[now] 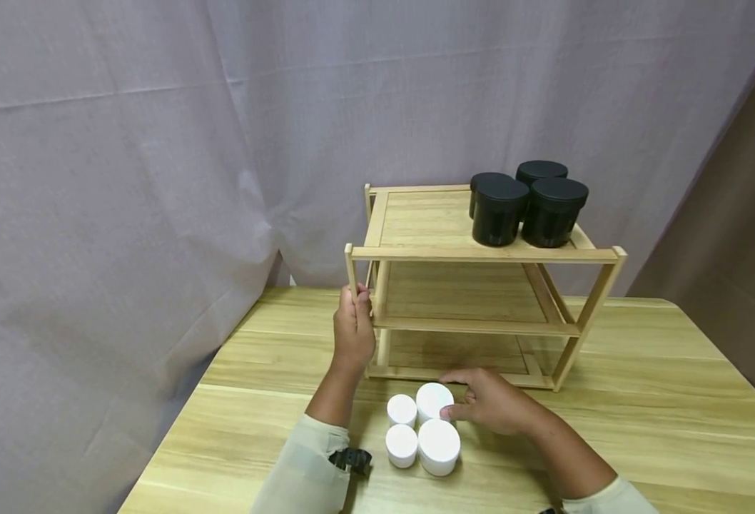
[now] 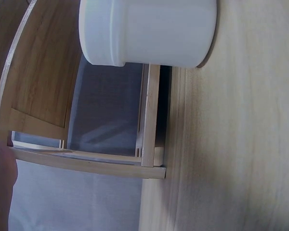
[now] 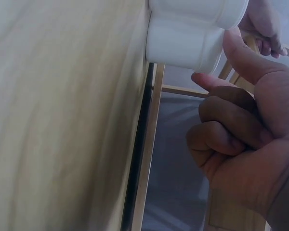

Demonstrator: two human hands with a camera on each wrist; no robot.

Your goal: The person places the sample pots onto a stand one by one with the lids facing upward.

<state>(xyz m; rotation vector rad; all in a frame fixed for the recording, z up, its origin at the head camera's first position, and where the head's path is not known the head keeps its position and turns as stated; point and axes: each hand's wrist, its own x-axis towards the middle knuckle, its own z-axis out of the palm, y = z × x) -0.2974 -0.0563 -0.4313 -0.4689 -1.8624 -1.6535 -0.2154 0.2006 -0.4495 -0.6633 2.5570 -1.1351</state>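
My left hand [image 1: 355, 330] grips the front left post [image 1: 352, 270] of a light wooden three-tier shelf [image 1: 480, 327]. On the table just before the shelf stand several white lidded jars, close together and upright. Thumb and forefinger of my right hand [image 1: 494, 401] are at the lid of the larger back jar [image 1: 434, 400], one on either side; the other fingers are curled in. Nearer me is another large white jar [image 1: 439, 444], with two smaller jars, the back one [image 1: 402, 410] and the front one [image 1: 402, 444], to the left. In the left wrist view a white jar [image 2: 154, 31] looms close.
Several black lidded jars [image 1: 498, 214] stand grouped on the right of the shelf's top tier. A wooden table [image 1: 275, 357] carries everything. Grey cloth [image 1: 159, 143] hangs behind and to the left, with a brown surface [image 1: 724, 235] at the right.
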